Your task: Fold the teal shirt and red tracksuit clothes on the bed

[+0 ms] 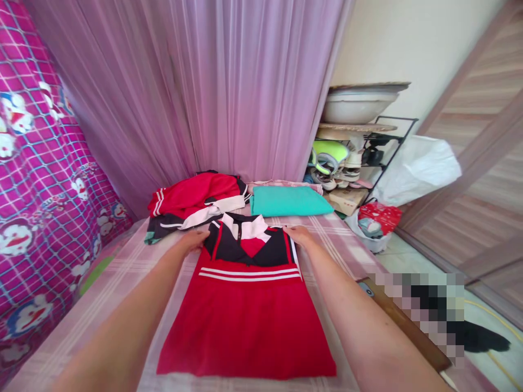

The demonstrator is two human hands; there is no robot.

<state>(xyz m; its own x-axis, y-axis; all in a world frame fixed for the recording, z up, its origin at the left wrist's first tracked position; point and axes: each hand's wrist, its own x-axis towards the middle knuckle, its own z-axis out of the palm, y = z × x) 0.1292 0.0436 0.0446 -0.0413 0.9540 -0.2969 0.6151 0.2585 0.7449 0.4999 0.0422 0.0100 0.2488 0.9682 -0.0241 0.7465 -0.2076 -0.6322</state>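
A red shirt [247, 321] with a black yoke, white collar and white stripes lies flat, sleeves folded in, on the checked bed sheet [122, 272]. My left hand [195, 238] rests on its left shoulder edge, fingers curled over the fabric. My right hand [299, 234] grips the right shoulder edge in the same way. Both arms reach forward along the shirt's sides.
Behind the shirt lie a heap of red, black and white clothes [192, 204] and a folded teal garment [288, 200]. A pink curtain [204, 81] hangs behind. A shoe rack [351, 158] with a basin on top stands at the right, and a wooden door [482, 179] beyond.
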